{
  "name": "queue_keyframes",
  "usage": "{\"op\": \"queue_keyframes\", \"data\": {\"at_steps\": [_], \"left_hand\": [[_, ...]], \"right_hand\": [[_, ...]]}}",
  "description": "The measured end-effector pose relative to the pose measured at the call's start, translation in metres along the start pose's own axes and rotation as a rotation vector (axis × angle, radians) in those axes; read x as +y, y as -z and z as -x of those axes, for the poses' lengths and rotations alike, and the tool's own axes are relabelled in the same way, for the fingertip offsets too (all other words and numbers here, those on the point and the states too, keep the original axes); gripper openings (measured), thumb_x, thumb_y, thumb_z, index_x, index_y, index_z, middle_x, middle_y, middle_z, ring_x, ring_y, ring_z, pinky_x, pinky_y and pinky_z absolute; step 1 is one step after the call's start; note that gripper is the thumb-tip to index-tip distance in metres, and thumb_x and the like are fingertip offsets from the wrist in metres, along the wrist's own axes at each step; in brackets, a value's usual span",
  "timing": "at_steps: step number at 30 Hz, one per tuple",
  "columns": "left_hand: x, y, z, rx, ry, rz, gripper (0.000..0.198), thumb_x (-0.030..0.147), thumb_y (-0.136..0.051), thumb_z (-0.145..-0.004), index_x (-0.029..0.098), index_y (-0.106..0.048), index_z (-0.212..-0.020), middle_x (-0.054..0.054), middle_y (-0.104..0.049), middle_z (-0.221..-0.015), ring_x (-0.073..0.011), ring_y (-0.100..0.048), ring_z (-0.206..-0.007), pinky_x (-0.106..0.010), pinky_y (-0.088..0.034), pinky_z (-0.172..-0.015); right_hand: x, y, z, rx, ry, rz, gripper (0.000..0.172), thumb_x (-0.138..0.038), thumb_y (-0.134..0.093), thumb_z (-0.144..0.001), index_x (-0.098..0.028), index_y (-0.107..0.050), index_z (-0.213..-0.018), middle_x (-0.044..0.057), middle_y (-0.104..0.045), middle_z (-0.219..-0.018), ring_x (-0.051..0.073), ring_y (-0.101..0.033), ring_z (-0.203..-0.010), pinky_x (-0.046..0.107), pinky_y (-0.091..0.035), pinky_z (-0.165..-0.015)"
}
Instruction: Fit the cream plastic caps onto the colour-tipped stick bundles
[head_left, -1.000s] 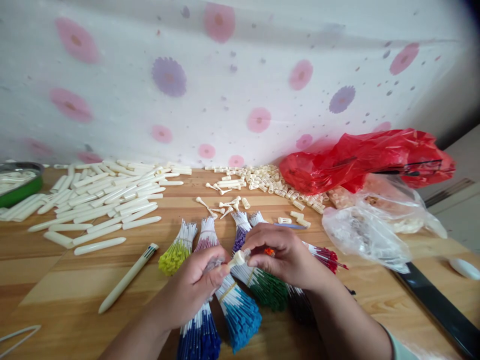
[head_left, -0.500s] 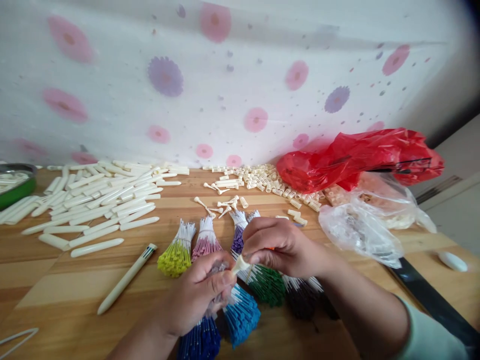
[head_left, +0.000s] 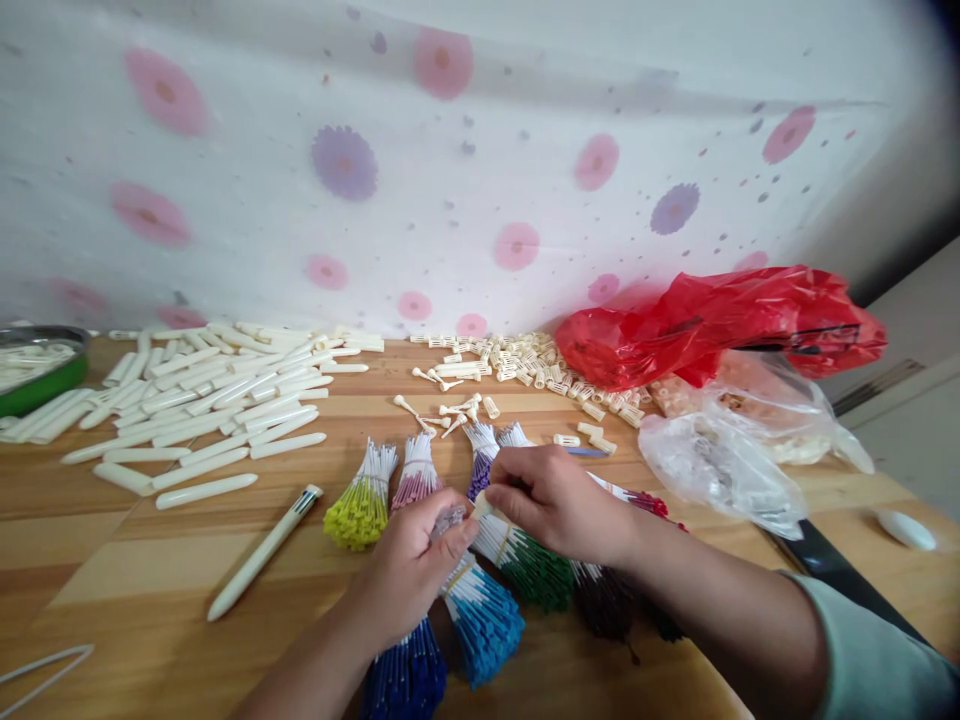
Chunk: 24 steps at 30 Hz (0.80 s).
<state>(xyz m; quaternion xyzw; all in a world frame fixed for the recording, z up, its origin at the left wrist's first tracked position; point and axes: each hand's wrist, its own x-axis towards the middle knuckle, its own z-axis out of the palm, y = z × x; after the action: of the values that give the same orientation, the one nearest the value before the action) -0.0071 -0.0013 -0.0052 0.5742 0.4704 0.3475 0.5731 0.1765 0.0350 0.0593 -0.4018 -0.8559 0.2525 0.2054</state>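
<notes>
My left hand (head_left: 416,565) is closed around a small clear part with a cream piece at its tip (head_left: 480,506). My right hand (head_left: 551,500) pinches that same cream piece from the right, fingers pressed together. Both hands hover over a fan of bundled pen refills on the wooden table (head_left: 135,590): yellow (head_left: 360,500), pink (head_left: 415,475), purple (head_left: 480,455), light blue (head_left: 484,615), dark blue (head_left: 405,675), green (head_left: 536,575) and red (head_left: 641,500) ones. An assembled cream pen (head_left: 262,553) lies to the left of my hands.
A heap of cream pen barrels (head_left: 202,400) covers the table's left. A green tray (head_left: 37,372) sits at the far left edge. Small cream clips and plungers (head_left: 517,370) lie behind. A red plastic bag (head_left: 720,320) and clear bags (head_left: 720,465) occupy the right. A flowered sheet (head_left: 450,150) hangs behind.
My hands have closed together; the cream piece that stuck out between them a second ago is now mostly hidden between my fingers. The orange bit under my right hand no longer shows.
</notes>
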Motion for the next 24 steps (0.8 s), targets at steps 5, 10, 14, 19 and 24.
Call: {"op": "queue_keyframes", "data": {"at_steps": [5, 10, 14, 19, 24], "left_hand": [[-0.006, 0.000, -0.001, -0.084, 0.080, 0.210, 0.032, 0.049, -0.054, -0.081, 0.018, -0.051, -0.089, 0.008, -0.039, -0.052, -0.0051, -0.032, -0.041, -0.017, -0.025, -0.039], [-0.006, -0.002, -0.001, -0.133, 0.085, 0.455, 0.031, 0.045, -0.061, -0.078, 0.017, -0.050, -0.087, 0.008, -0.043, -0.053, -0.0029, -0.033, -0.040, -0.016, -0.022, -0.037], [-0.003, -0.003, -0.001, -0.148, 0.083, 0.529, 0.031, 0.043, -0.065, -0.075, 0.016, -0.051, -0.082, 0.007, -0.043, -0.054, -0.0015, -0.032, -0.038, -0.015, -0.022, -0.036], [-0.002, 0.003, 0.000, -0.170, 0.072, 0.529, 0.033, 0.044, -0.066, -0.073, 0.016, -0.051, -0.081, 0.007, -0.045, -0.054, -0.0014, -0.033, -0.038, -0.014, -0.023, -0.035], [-0.003, 0.006, 0.000, -0.181, 0.056, 0.448, 0.034, 0.046, -0.065, -0.075, 0.016, -0.052, -0.084, 0.007, -0.044, -0.053, -0.0021, -0.034, -0.040, -0.015, -0.025, -0.037]], "right_hand": [[0.000, 0.009, -0.007, -0.152, 0.024, -0.093, 0.018, -0.021, -0.049, -0.086, -0.015, -0.053, -0.070, -0.004, -0.047, -0.061, 0.007, -0.042, -0.057, 0.017, -0.033, -0.053], [0.003, 0.024, -0.017, -0.281, 0.245, -0.196, 0.014, -0.017, -0.051, -0.086, -0.012, -0.058, -0.075, 0.000, -0.054, -0.068, 0.008, -0.048, -0.061, 0.018, -0.039, -0.058], [0.008, 0.035, -0.022, -0.244, 0.414, -0.191, 0.012, -0.014, -0.051, -0.088, -0.011, -0.061, -0.081, 0.005, -0.062, -0.076, 0.010, -0.055, -0.069, 0.020, -0.043, -0.065], [0.016, 0.039, -0.019, -0.149, 0.491, -0.229, 0.011, -0.016, -0.054, -0.088, -0.010, -0.063, -0.091, 0.009, -0.066, -0.084, 0.012, -0.060, -0.077, 0.022, -0.046, -0.071], [0.012, 0.031, -0.015, -0.139, 0.525, -0.214, 0.013, -0.011, -0.055, -0.086, -0.011, -0.064, -0.095, 0.009, -0.067, -0.086, 0.012, -0.061, -0.080, 0.022, -0.048, -0.073]]}}
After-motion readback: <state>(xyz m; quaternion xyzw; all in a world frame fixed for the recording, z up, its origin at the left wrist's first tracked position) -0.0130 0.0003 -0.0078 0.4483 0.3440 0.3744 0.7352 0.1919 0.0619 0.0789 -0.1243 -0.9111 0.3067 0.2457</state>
